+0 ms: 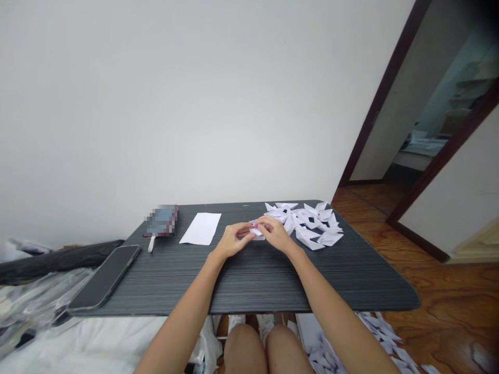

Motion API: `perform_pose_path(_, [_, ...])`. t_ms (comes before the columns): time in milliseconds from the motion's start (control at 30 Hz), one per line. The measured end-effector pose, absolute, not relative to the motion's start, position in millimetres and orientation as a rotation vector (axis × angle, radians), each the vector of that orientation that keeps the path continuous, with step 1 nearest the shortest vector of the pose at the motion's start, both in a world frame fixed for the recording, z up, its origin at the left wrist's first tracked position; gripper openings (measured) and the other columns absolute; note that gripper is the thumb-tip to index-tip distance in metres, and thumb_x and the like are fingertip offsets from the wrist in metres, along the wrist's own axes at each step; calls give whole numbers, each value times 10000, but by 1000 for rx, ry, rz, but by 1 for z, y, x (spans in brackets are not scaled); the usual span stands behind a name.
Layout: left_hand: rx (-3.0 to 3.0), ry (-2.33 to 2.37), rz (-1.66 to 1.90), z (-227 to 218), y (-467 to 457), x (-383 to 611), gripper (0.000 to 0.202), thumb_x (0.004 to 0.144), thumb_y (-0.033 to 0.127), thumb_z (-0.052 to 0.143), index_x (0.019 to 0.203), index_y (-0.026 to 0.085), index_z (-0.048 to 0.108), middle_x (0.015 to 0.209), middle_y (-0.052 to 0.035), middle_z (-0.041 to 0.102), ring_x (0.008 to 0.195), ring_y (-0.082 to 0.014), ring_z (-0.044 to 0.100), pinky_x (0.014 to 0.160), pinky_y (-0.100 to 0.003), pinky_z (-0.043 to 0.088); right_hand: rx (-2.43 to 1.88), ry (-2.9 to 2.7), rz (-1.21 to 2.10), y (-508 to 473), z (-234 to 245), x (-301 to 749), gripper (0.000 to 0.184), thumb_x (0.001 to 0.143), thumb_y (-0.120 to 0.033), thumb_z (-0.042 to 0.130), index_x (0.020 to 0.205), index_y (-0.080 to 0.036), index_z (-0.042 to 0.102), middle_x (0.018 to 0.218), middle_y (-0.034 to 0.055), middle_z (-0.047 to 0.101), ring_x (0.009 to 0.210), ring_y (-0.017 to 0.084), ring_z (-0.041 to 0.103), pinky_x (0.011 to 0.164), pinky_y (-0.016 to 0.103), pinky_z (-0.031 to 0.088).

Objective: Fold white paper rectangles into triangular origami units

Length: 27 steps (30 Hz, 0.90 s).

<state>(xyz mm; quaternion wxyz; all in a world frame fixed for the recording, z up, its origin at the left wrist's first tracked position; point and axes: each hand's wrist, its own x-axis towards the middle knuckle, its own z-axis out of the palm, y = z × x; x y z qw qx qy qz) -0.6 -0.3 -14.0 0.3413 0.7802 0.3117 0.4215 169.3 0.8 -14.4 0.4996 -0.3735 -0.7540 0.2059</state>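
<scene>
Dark desk (pixel 253 283), frame centre: left grip (pixel 234 240) and right grip (pixel 276 234) both pinch small folded paper (pixel 257 232). Light, thin, creases readily; best held at edges by fingertips.

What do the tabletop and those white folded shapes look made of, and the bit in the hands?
The tabletop: dark grey with fine streaks, matte; probably laminate or printed board.
The folded shapes: thin white paper, by the sharp creases and pointed flaps.
The small piece pinched between left hand and right hand: white, likely the same paper, mostly hidden by fingers.
</scene>
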Motion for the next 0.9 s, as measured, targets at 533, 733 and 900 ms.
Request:
perform_pose_path(533, [2280, 965, 1162, -16, 2, 1, 266, 729, 209, 487, 985, 148, 525, 958, -72, 592, 797, -156, 577, 672, -267, 493, -823, -1939, 642, 0, -20, 168, 225, 709, -230, 544, 927, -177, 548, 929, 59, 534, 695, 117, 534, 635, 269, 465])
perform_pose_path(733, [2343, 936, 1252, -14, 0, 5, 207, 707, 164, 490, 912, 159, 518, 1026, -84, 518, 894, -166, 526, 676, -256, 480, -840, -1911, 515, 2, -21, 162, 217, 672, -103, 500, 872, -170, 551, 879, 47, 535, 684, 112, 507, 583, 243, 438])
perform_pose_path(900, [2315, 1021, 1327, -19, 5, 7, 233, 679, 99, 456, 902, 157, 494, 998, -80, 474, 870, -151, 511, 642, -237, 477, -932, -1835, 319, 1, -22, 159, 166, 660, -66, 463, 769, -160, 544, 873, 54, 506, 767, 140, 492, 614, 255, 416])
